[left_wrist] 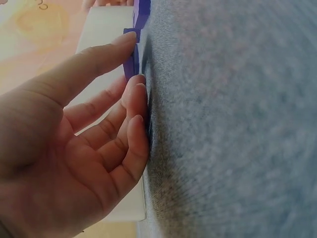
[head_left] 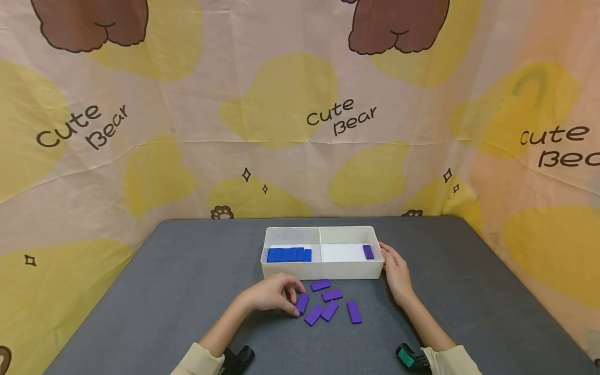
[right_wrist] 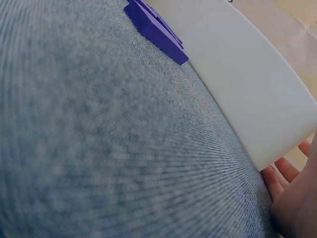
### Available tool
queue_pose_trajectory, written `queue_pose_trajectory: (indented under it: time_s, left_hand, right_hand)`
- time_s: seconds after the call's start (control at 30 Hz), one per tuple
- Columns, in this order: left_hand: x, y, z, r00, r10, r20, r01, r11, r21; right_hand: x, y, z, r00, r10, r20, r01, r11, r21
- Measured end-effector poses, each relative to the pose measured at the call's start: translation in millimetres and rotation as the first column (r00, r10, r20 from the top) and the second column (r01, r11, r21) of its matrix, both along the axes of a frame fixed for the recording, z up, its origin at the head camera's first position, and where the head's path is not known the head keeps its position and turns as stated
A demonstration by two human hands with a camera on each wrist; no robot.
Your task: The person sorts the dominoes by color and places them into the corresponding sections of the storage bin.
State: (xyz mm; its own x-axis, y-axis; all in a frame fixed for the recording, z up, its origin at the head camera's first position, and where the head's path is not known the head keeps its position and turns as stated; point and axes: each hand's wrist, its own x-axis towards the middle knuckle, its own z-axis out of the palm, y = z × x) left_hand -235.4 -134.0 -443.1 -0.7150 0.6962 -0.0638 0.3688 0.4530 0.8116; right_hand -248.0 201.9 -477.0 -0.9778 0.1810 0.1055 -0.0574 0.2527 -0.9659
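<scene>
My left hand (head_left: 276, 292) pinches a purple rectangular tile (head_left: 302, 302) between thumb and fingers, low at the table, in front of the box. In the left wrist view the thumb of the left hand (left_wrist: 84, 129) lies against that tile (left_wrist: 131, 60). My right hand (head_left: 398, 272) rests with extended fingers against the right end of a white two-compartment box (head_left: 323, 271). The left compartment holds a row of several blue tiles (head_left: 288, 254); the right one has a single purple tile (head_left: 368, 252) near its right wall. Part of the right hand (right_wrist: 299, 198) is cut off in its wrist view.
Several loose purple tiles, among them one by the box (head_left: 321, 285) and one farther right (head_left: 354, 312), lie on the grey table (head_left: 197, 271). A printed cloth (head_left: 290, 104) hangs behind the table.
</scene>
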Motion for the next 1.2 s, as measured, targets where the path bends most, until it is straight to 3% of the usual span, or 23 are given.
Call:
queue_pose_trajectory:
  time_s: [0.9,1.2]
  left_hand:
    - [6.3,-0.1,18.7,1.000,-0.029,-0.011,0.029,0.998,0.055]
    - [9.8,2.6,23.0,1.000,0.003,-0.004,-0.003,0.999,0.054]
  right_hand:
    - [-2.3,0,-0.6,1.000,0.002,-0.014,-0.002,1.000,-0.008]
    - [-0.1,0,0.6,1.000,0.007,-0.002,-0.007,1.000,0.006]
